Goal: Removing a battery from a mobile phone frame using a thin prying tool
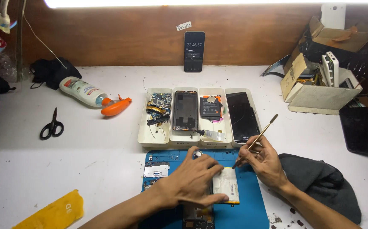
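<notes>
On blue mat point(251, 203), left hand point(194, 180) flat on battery point(227, 186), right hand point(264, 161) pinching spudger point(258, 138)

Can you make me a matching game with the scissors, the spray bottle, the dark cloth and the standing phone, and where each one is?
Things:
1. scissors
2. spray bottle
3. dark cloth
4. standing phone

Places:
A. leaning on the wooden back wall
B. lying on its side, left of the white trays
C. beside the right hand
D. far left, flat on the white table

Pairs: 1-D, 2-B, 3-C, 4-A
</notes>
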